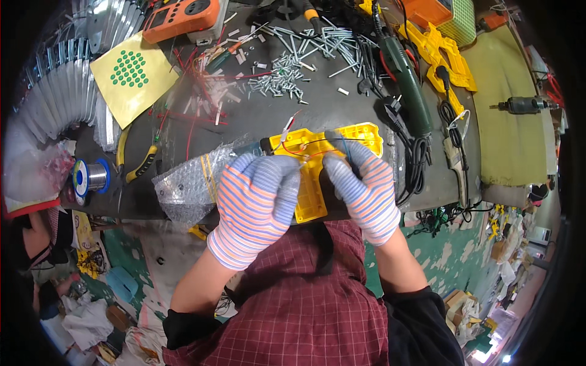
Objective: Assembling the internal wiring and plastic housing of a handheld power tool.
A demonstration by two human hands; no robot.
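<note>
In front of me a yellow plastic tool housing half (309, 198), with a long top part and a handle reaching toward me, lies at the bench's near edge. Thin wires (288, 130), red, white and dark, run in and over it. My left hand (259, 195), in a striped knit glove, has its fingers closed at a wire on the housing's left side. Gloved the same way, my right hand (369, 192) pinches a thin wire over the right side. Both sets of fingertips partly cover the wires. Bubble wrap (188, 186) lies beside my left hand.
Loose screws (284, 76) are heaped at the back. A green power tool (406, 85) with a coiled black cable lies right. Solder wire spool (91, 177), yellow-handled pliers (141, 165) and a sheet with green stickers (134, 76) are left. An orange meter (180, 19) stands behind.
</note>
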